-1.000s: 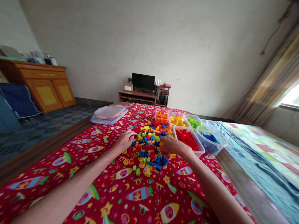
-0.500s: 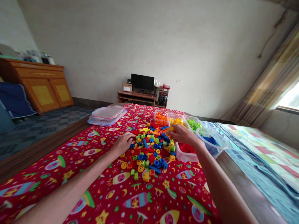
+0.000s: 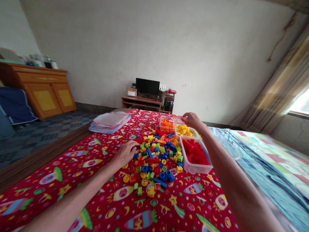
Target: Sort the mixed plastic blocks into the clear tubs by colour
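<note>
My left hand (image 3: 126, 154) rests on the red patterned cloth at the left edge of a pile of toy building blocks (image 3: 156, 154). Its fingers are slightly bent and apart, near a red block, with nothing visible in them. My right hand (image 3: 193, 120) is raised at the far side of the box of yellow blocks (image 3: 183, 130), fingers bent together and pointing left. Whatever they may hold is too small to make out. Nearer me stands the box of red blocks (image 3: 194, 152), and orange blocks (image 3: 167, 125) fill a clear box at the back.
Box lids (image 3: 109, 120) lie stacked at the cloth's left. A clear tub rim (image 3: 230, 149) shows beyond my right forearm, which hides most of that tub and the green blocks' box. Farther off stand a desk with a monitor (image 3: 147, 87) and a wooden cabinet (image 3: 45, 91).
My right hand has moved up and away from the pile to beyond the yellow blocks' box; the yellow block at its fingertips no longer shows. My left hand has stayed nearly still.
</note>
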`<state>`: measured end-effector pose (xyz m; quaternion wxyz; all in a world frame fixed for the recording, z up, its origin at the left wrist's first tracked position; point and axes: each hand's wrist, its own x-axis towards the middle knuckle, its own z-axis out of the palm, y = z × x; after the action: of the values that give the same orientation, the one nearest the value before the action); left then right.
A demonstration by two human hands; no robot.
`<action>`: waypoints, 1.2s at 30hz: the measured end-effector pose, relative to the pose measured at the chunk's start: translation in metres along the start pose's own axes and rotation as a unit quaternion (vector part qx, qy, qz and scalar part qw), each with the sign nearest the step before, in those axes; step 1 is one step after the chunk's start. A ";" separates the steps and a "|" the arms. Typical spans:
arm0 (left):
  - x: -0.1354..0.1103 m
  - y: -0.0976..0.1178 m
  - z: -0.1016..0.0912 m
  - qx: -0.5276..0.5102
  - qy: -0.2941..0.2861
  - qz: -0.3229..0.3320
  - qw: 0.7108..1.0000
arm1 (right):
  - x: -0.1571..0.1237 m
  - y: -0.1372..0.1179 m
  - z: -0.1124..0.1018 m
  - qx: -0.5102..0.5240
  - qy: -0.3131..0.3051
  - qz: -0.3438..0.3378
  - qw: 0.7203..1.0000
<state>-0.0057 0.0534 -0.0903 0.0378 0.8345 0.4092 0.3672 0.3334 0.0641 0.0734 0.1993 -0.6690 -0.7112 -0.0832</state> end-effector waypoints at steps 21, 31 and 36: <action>0.002 0.003 -0.006 -0.001 -0.030 -0.033 0.999 | -0.104 -0.076 0.030 0.096 -0.037 -0.124 0.987; 0.008 0.027 -0.010 -0.077 -0.066 -0.044 0.994 | -0.117 -0.087 0.069 0.054 -0.073 -0.174 0.980; 0.008 0.028 -0.009 -0.119 -0.082 -0.098 0.985 | -0.119 -0.079 0.087 0.052 -0.061 -0.161 0.984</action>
<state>0.0102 0.0383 -0.0688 0.2062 0.8070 0.4379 0.3385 0.2432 -0.0188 -0.0409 0.1742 -0.5379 -0.8240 -0.0364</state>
